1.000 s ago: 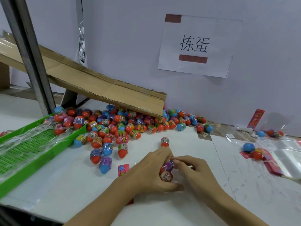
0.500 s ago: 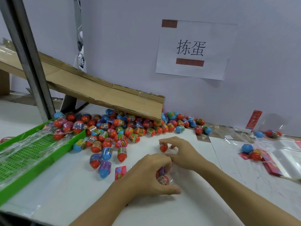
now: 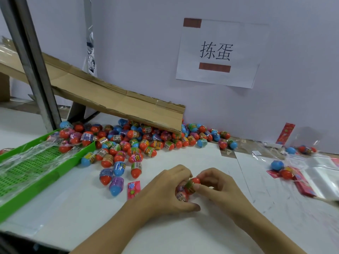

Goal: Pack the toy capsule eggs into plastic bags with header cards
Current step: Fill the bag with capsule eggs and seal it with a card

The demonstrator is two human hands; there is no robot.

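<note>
Head view: left hand gripped the bag of eggs to steady it, while right hand pinched a red egg, likely feeding it in.

1. I see a pile of red, blue and purple plastic capsule eggs with multicoloured label bands.
2. Bright green perforated plastic tray.
3. Pink flowered paper header card.
4. Plain brown cardboard ramp.

small packing workshop, cardboard chute feeding heaped capsule eggs, taped paper sign, green tray
</note>
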